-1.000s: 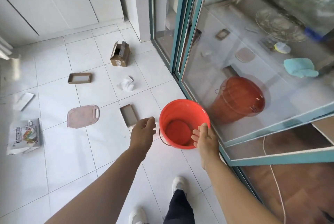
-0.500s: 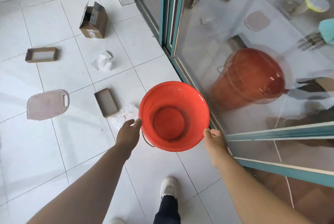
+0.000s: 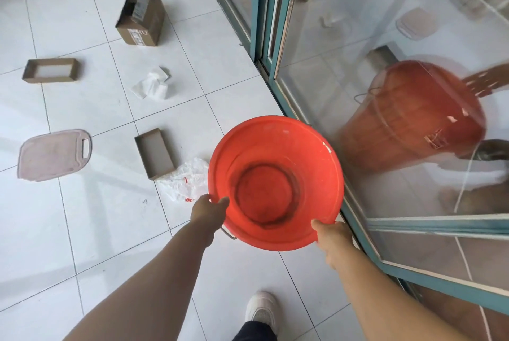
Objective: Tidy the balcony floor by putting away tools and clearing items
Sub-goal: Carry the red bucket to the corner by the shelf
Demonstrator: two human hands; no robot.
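An empty red plastic bucket (image 3: 275, 147) with a wire handle is held above the white tiled floor, its mouth facing me. My left hand (image 3: 208, 212) grips its rim on the near left, thumb over the edge. My right hand (image 3: 332, 234) grips the rim on the near right. Scattered on the floor are a crumpled plastic bag (image 3: 183, 179), a shallow cardboard tray (image 3: 155, 153), a pink cutting board (image 3: 53, 154), crumpled white paper (image 3: 153, 84), a second cardboard tray (image 3: 51, 70) and an open cardboard box (image 3: 141, 17).
A teal-framed sliding glass door (image 3: 264, 23) runs along the right and mirrors the bucket. My white shoe (image 3: 261, 310) stands on the tiles below the bucket. A thin cord (image 3: 468, 263) hangs behind the glass at the right.
Both hands went from reaching beside the bucket to gripping its rim. The bucket has come up off the floor and nearer to me, and my view has tilted downward.
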